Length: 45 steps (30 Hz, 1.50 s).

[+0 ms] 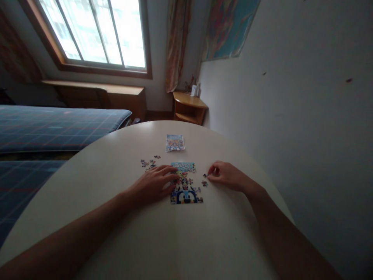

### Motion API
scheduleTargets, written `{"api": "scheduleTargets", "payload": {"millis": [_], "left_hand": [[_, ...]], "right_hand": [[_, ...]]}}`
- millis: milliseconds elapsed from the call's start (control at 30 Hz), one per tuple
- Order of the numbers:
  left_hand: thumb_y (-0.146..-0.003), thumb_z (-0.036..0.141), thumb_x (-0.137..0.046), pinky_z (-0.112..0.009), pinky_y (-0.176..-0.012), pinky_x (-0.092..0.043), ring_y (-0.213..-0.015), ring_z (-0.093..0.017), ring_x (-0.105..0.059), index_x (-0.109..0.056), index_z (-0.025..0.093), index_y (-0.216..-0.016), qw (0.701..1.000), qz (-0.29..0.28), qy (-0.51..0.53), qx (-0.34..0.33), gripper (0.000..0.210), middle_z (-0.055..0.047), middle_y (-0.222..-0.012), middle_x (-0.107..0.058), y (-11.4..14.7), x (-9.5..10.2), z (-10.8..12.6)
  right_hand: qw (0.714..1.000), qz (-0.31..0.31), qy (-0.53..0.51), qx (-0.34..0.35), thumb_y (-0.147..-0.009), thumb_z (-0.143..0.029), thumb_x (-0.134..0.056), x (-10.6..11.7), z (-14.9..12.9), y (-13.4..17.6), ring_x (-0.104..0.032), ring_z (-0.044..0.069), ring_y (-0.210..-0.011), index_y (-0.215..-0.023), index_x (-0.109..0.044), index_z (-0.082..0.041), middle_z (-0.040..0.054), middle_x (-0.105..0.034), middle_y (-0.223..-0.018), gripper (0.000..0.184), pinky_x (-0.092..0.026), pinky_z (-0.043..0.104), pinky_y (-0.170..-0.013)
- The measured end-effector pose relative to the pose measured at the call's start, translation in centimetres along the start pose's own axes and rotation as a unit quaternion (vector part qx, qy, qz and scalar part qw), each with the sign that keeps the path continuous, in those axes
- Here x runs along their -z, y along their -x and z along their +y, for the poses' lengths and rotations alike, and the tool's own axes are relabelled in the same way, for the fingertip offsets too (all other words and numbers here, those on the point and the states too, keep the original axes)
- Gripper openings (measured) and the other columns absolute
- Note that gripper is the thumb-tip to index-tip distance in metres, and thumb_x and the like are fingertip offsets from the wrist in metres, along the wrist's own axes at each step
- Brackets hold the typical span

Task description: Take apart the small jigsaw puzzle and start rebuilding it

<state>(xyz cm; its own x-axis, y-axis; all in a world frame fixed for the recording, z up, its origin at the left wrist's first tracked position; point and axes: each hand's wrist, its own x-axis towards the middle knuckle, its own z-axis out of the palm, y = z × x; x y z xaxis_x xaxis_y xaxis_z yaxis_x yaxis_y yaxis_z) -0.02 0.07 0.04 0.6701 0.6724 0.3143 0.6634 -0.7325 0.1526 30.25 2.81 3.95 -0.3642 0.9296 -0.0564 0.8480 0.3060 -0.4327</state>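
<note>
While the left hand (154,183) lies flat on the round white table (122,217), its fingers spread and their tips resting on the left edge of the jigsaw puzzle (185,182), the right hand (225,175) sits just right of the puzzle with its fingers curled together. Whether the fingertips pinch a piece cannot be told; 1 or 2 loose pieces (204,182) lie on the table right at them. The puzzle is partly built and lies near the middle of the table between the 2 hands. A small scatter of pieces (149,162) lies to the far left of the puzzle, beyond the left hand. Farther off on the table lies a small printed picture card (175,142). Beyond the table stand a bed with a blue plaid cover (55,126), a window (96,31) and a wooden corner shelf (189,107).
</note>
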Motion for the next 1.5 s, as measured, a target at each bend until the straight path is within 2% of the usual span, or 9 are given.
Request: {"api": "scheduleTargets", "payload": {"millis": [200,400,567,767,1000,1300,1500], "left_hand": [[-0.097,0.033,-0.05,-0.049,-0.099,-0.051,-0.122,-0.025,-0.057,-0.063,0.03,-0.12,1.0,0.002,-0.004,-0.003,0.027,-0.003,-0.135,-0.059,0.0,0.0,0.0],[-0.097,0.033,-0.05,-0.049,-0.099,-0.051,-0.123,-0.026,-0.056,-0.061,0.03,-0.122,1.0,0.007,-0.001,-0.008,0.028,-0.003,-0.136,-0.059,0.1,-0.1,-0.1],[-0.096,0.032,-0.052,-0.048,-0.099,-0.051,-0.121,-0.026,-0.057,-0.062,0.03,-0.122,1.0,0.01,0.009,-0.006,0.028,-0.003,-0.134,-0.06,0.0,0.1,0.1],[-0.096,0.032,-0.052,-0.048,-0.099,-0.051,-0.12,-0.025,-0.057,-0.062,0.03,-0.121,1.0,0.02,0.007,-0.011,0.027,-0.004,-0.133,-0.06,0.0,0.0,0.1],[-0.096,0.033,-0.051,-0.049,-0.099,-0.05,-0.122,-0.026,-0.056,-0.061,0.03,-0.122,1.0,0.006,-0.009,-0.008,0.028,-0.003,-0.135,-0.059,0.0,0.0,0.1],[-0.096,0.031,-0.052,-0.049,-0.099,-0.051,-0.121,-0.026,-0.056,-0.062,0.03,-0.121,1.0,0.015,0.008,-0.007,0.028,-0.004,-0.133,-0.06,-0.1,0.0,0.1],[-0.095,0.031,-0.053,-0.048,-0.1,-0.05,-0.121,-0.026,-0.057,-0.062,0.031,-0.121,1.0,0.014,0.02,-0.003,0.028,-0.004,-0.133,-0.06,0.0,0.0,0.1]], "right_hand": [[0.999,0.003,-0.024,0.024,-0.076,-0.021,-0.065,-0.3,-0.1,0.0,-0.061,0.015,-0.067,-0.084,-0.068,-0.017,0.0043,-0.069,-0.077,0.009,-0.043,0.026,-0.062],[0.995,-0.026,-0.085,0.05,-0.084,-0.028,-0.063,-0.5,-0.6,-0.2,-0.064,0.017,-0.074,-0.092,-0.073,-0.018,0.0052,-0.072,-0.082,0.016,-0.046,0.028,-0.067],[0.986,-0.002,-0.129,0.105,-0.085,-0.029,-0.065,-1.3,-2.2,-0.3,-0.064,0.017,-0.08,-0.089,-0.074,-0.019,0.005,-0.073,-0.088,0.014,-0.047,0.028,-0.073],[0.982,-0.018,-0.13,0.135,-0.086,-0.029,-0.065,-2.0,-3.7,0.0,-0.065,0.016,-0.078,-0.091,-0.076,-0.02,0.0043,-0.074,-0.085,0.015,-0.047,0.027,-0.074],[0.98,-0.044,-0.139,0.136,-0.087,-0.028,-0.062,-2.5,-3.8,0.0,-0.064,0.015,-0.073,-0.091,-0.077,-0.02,0.0035,-0.073,-0.082,0.017,-0.047,0.026,-0.069],[0.982,-0.023,-0.117,0.147,-0.087,-0.024,-0.062,-2.9,-3.9,-0.1,-0.06,0.014,-0.07,-0.093,-0.075,-0.02,0.0026,-0.069,-0.081,0.015,-0.045,0.024,-0.065],[0.977,-0.006,-0.09,0.196,-0.088,-0.023,-0.063,-3.2,-3.9,-0.2,-0.061,0.013,-0.073,-0.088,-0.076,-0.024,0.0034,-0.068,-0.088,0.013,-0.047,0.025,-0.07]]}}
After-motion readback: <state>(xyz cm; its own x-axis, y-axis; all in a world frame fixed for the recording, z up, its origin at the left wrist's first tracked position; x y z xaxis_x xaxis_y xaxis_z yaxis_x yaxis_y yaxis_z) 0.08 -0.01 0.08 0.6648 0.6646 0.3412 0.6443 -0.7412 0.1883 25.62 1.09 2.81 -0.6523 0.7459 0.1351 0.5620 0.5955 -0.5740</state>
